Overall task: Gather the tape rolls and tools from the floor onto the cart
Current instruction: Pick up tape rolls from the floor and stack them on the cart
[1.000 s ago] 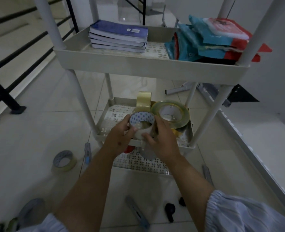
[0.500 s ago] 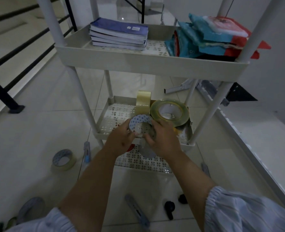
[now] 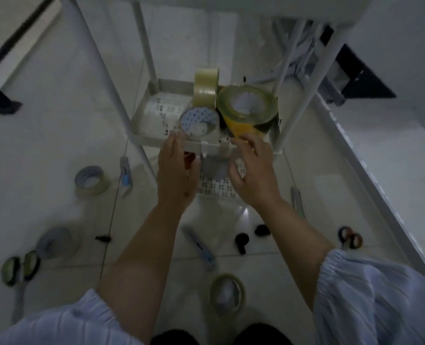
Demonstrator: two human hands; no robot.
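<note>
A blue-dotted tape roll (image 3: 198, 120) lies in the cart's middle tray (image 3: 146, 135), beside an upright clear roll (image 3: 205, 87) and a big yellow-green roll (image 3: 247, 107). My left hand (image 3: 176, 170) and my right hand (image 3: 252, 169) hover just in front of the tray's rim, fingers relaxed, holding nothing. On the floor lie a dotted roll (image 3: 90, 179), a grey roll (image 3: 54, 241), a clear roll (image 3: 227, 293), two box cutters (image 3: 126, 174) (image 3: 200, 245), green-handled scissors (image 3: 19, 268) and red-handled scissors (image 3: 349, 237).
White cart legs (image 3: 303, 95) stand at either side of the tray. A perforated bottom shelf (image 3: 216, 188) sits below it. Black casters (image 3: 241, 241) and a small black piece (image 3: 103, 238) lie on the tiles. A dark railing (image 3: 4, 58) runs at far left.
Both hands let go of the dotted roll, which now rests in the tray, and drew back toward me. The view tilted down, showing more floor.
</note>
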